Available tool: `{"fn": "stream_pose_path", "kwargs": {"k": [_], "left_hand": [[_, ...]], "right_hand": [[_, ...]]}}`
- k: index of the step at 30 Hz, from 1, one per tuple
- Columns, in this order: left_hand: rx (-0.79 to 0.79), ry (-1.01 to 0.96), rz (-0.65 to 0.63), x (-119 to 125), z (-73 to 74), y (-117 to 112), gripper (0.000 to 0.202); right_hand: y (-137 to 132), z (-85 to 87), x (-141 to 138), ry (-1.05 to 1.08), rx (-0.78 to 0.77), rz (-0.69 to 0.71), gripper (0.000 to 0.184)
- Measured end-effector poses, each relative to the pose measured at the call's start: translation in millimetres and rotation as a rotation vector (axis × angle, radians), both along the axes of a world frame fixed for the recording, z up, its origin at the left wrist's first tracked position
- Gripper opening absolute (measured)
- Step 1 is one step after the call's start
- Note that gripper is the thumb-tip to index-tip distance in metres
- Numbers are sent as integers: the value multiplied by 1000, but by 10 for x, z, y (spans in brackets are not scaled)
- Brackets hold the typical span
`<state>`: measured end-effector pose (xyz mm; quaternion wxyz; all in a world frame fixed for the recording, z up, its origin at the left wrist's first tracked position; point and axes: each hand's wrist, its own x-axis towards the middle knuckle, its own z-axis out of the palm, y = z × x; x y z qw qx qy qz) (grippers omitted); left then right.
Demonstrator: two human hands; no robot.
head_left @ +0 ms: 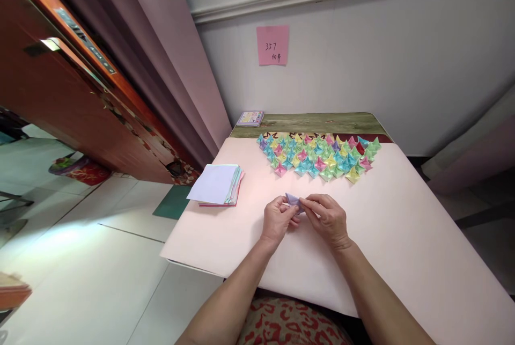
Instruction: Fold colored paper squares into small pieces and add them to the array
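Observation:
A small folded piece of lavender paper (293,199) is held between both hands above the table's front half. My left hand (278,219) grips its left side, thumb on top. From the right, my right hand (328,217) pinches its edge with thumb and fingers. Part of the paper is hidden behind the fingers. Beyond the hands lie rows of colourful folded paper stars (317,157), in blue, green, yellow, pink and a few other colours. To the left sits a stack of square paper sheets (213,184) with a lavender sheet on top.
Pale paper covers the table (402,237). At its back left corner lies a small pile of printed packs (250,118). A pink sticky note (272,45) hangs on the wall behind. On the left are a curtain (161,39) and a wooden door (80,82).

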<state>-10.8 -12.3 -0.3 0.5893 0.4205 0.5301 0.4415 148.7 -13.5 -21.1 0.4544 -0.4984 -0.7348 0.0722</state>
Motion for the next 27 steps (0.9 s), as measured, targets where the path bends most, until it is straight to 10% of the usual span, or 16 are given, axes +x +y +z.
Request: {"fn": "stream_pose_path", "kwargs": {"k": [13,27], "left_hand": [[475,531,-81,-84,-23,-64,41],[-86,-208,-524,-309,251,84,40]], "right_hand": [[5,24,-49,536,-483,241,23],[-12,119,49,885,-911,497,38]]}}
